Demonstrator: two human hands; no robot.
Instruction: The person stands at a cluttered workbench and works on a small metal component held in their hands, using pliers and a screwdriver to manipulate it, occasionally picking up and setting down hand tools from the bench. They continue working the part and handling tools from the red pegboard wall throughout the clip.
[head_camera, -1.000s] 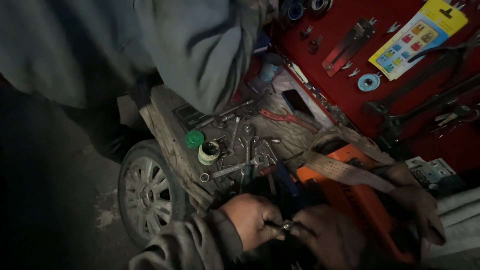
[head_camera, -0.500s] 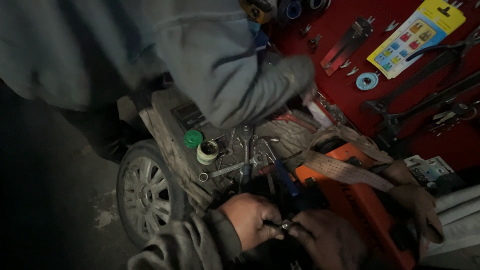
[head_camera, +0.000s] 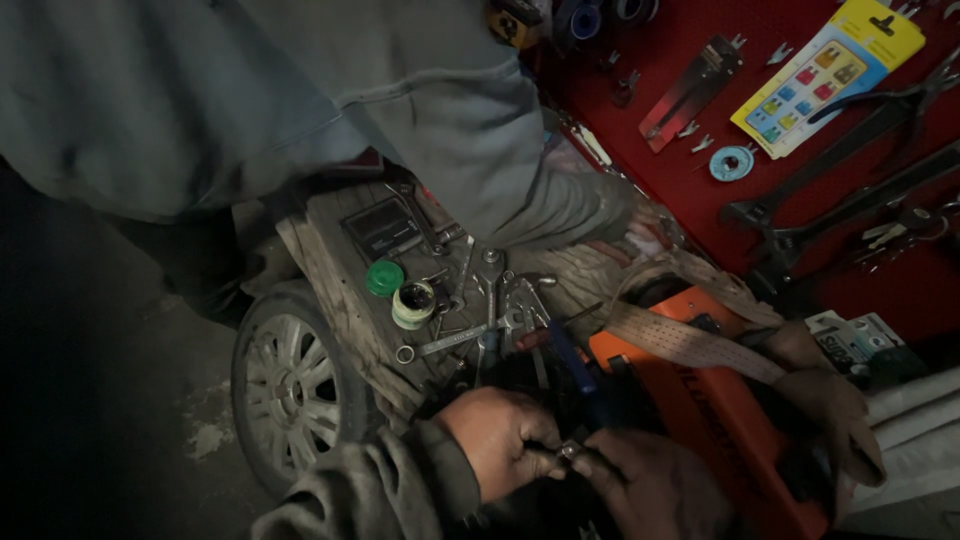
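Observation:
My left hand (head_camera: 500, 445) is low in the middle of the head view, its grey sleeve entering from the bottom left. Its fingers pinch a small shiny metal part (head_camera: 570, 452). My right hand (head_camera: 655, 490) meets it from the right, and its fingertips close on the same part. Both hands hover just in front of an orange machine case (head_camera: 720, 420) with a pale woven strap (head_camera: 690, 345) lying across it. A blue-handled tool (head_camera: 570, 365) lies just beyond my hands.
Another person in a grey jacket (head_camera: 300, 100) leans over the wooden bench (head_camera: 330, 290), one arm (head_camera: 560, 200) reaching right. Wrenches (head_camera: 490, 290), a green cap (head_camera: 384, 277) and a tape roll (head_camera: 412, 303) litter it. A wheel (head_camera: 290, 385) stands below; a red tool board (head_camera: 830, 130) behind. A gloved hand (head_camera: 835, 415) rests on the case.
The other person's arm has swung down and to the right across the bench. My two hands have stayed together on the small part.

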